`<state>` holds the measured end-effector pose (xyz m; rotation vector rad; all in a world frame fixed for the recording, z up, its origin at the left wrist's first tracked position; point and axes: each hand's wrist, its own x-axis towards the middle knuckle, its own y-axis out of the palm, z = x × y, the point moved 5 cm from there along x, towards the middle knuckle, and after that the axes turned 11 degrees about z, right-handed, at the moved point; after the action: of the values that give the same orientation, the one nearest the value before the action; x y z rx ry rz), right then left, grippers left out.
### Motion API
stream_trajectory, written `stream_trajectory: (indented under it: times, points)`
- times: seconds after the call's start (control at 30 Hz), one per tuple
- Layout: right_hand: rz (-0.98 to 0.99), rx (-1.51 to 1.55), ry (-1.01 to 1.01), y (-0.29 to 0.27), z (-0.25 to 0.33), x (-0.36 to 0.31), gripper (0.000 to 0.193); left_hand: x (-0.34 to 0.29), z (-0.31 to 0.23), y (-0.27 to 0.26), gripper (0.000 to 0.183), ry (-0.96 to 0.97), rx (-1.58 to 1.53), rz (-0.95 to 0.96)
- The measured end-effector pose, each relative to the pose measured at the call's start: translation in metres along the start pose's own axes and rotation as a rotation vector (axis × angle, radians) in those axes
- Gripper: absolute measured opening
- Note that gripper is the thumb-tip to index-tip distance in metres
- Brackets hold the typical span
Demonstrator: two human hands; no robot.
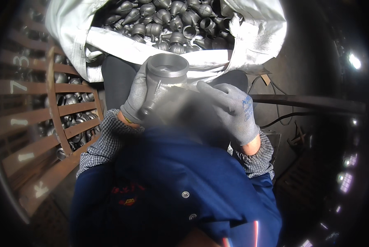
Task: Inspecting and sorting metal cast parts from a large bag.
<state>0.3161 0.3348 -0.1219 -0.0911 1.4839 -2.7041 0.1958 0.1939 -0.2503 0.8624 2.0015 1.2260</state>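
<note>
In front of me is a grey metal casting [166, 76] with a round, threaded mouth facing up and a short side stub. My left hand [136, 95], in a grey knit glove, is closed round its left side. Close to the casting's right side is my right hand [233, 106], gloved too. Its fingers are bent and partly lost in a dark blur over the casting's lower part. Whatever they hold there I cannot make out. Beyond the casting, a white woven bag [124, 43] lies open with many dark grey bulb-shaped castings [161, 16] inside.
On the left stands a brown slatted metal crate [73, 109] with more metal castings behind its bars. A dark bar [307, 100] runs out to the right, with black cables [281, 117] near it on the grey floor. My knees are against the bag's near side.
</note>
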Motion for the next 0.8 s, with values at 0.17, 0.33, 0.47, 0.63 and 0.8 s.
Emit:
stream_trajectory:
  times: [0.17,0.33,0.47,0.63,0.8]
  points:
    - [0.011,-0.085,-0.03,0.001,0.0,0.003,0.052,-0.002,0.002,0.0,0.037,0.023,0.027,0.012]
    - [0.091,-0.165,0.043,0.006,-0.002,0.005,0.044,0.001,-0.002,-0.004,0.034,0.035,0.114,-0.028]
    - [0.045,-0.094,-0.027,0.002,-0.004,0.006,0.047,0.002,0.0,-0.002,0.037,0.024,-0.021,0.064]
    - [0.143,0.236,0.033,0.0,-0.016,0.006,0.044,0.007,-0.003,-0.004,0.045,0.092,0.337,0.033]
    - [-0.015,0.713,0.187,0.011,-0.026,-0.001,0.04,0.006,-0.001,-0.008,0.03,-0.042,-0.042,0.015]
